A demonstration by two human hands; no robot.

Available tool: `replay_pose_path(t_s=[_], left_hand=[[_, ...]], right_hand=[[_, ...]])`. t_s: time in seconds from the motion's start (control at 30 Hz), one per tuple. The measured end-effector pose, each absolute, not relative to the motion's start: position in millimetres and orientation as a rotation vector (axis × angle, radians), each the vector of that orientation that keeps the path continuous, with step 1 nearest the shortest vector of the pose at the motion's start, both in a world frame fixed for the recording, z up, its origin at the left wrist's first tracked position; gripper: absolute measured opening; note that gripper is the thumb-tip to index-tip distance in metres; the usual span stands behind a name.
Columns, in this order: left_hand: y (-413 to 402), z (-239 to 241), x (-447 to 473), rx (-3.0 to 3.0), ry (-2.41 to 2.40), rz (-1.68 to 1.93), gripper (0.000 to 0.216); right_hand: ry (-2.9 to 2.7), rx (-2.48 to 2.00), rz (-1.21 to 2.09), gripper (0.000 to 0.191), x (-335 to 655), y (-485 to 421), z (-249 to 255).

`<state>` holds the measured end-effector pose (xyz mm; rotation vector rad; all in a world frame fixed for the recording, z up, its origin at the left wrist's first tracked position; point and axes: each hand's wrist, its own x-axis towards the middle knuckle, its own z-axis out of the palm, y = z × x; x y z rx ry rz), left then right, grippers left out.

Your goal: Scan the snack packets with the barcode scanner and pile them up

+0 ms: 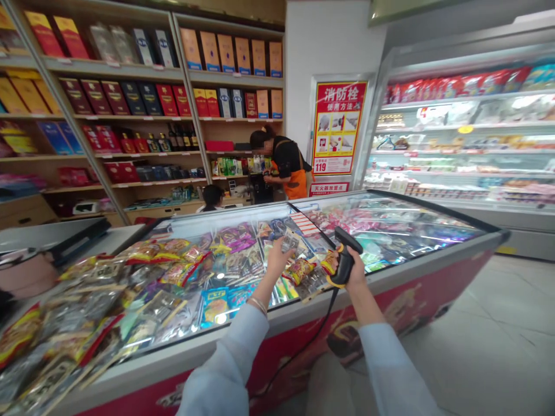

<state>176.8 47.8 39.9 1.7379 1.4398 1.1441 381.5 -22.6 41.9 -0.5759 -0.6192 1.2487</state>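
My right hand (356, 270) is wrapped round the handle of a black and yellow barcode scanner (346, 263), whose cable hangs down over the freezer's front. To the left, my left hand (277, 257) grips a small clear-and-dark snack packet (290, 242) by its edge, above the glass lid. Just below and between the hands lie a red and yellow snack bag (300, 269) and a dark packet (313, 282). Both hands are over the chest freezer (299, 346).
Piled snack packets (82, 312) cover the freezer's left end. A person in an orange apron (295, 184) bends by the shelves, and another head (212, 196) shows behind the freezer. A pink bucket (28, 271) stands at left; a lit display fridge (468, 133) at right.
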Motion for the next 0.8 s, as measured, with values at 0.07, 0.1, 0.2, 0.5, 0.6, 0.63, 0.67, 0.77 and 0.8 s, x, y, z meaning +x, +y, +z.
replay_pose_path(t_s=[0.07,0.1,0.2,0.5,0.6,0.63,0.67,0.77,0.8], left_hand=[[62.7,34.0,187.2,1.799,1.514,1.082,0.055],[69.4,30.5,191.2,1.839,1.547,1.058,0.054],[85.9,20.2,199.2,1.931,1.585,1.027,0.050],[105.8,-1.0,201.6,2.043,1.598,0.931,0.027],[108.0,-3.7,202.1,2.054,1.623,0.915,0.028],[108.2,-4.2,202.4,2.059,1.622,0.910,0.029],[108.3,-4.8,202.6,2.063,1.618,0.905,0.030],[107.2,-6.1,202.5,2.071,1.603,0.898,0.031],[106.6,-6.4,202.3,2.070,1.600,0.898,0.030]], right_hand=[[-0.593,-0.590,1.218,0.030,394.2,-21.2,31.5],[-0.580,-0.593,1.209,0.031,399.6,-20.5,25.7],[-0.551,-0.586,1.182,0.032,411.9,-18.2,8.9],[-0.524,-0.601,1.198,0.031,419.1,-9.8,-5.3],[-0.525,-0.623,1.195,0.031,418.2,-10.1,-4.5],[-0.527,-0.632,1.198,0.030,417.9,-10.4,-4.5],[-0.531,-0.640,1.201,0.030,417.7,-10.7,-4.6],[-0.531,-0.641,1.200,0.030,417.7,-10.7,-5.2],[-0.527,-0.637,1.200,0.030,417.8,-10.5,-5.5]])
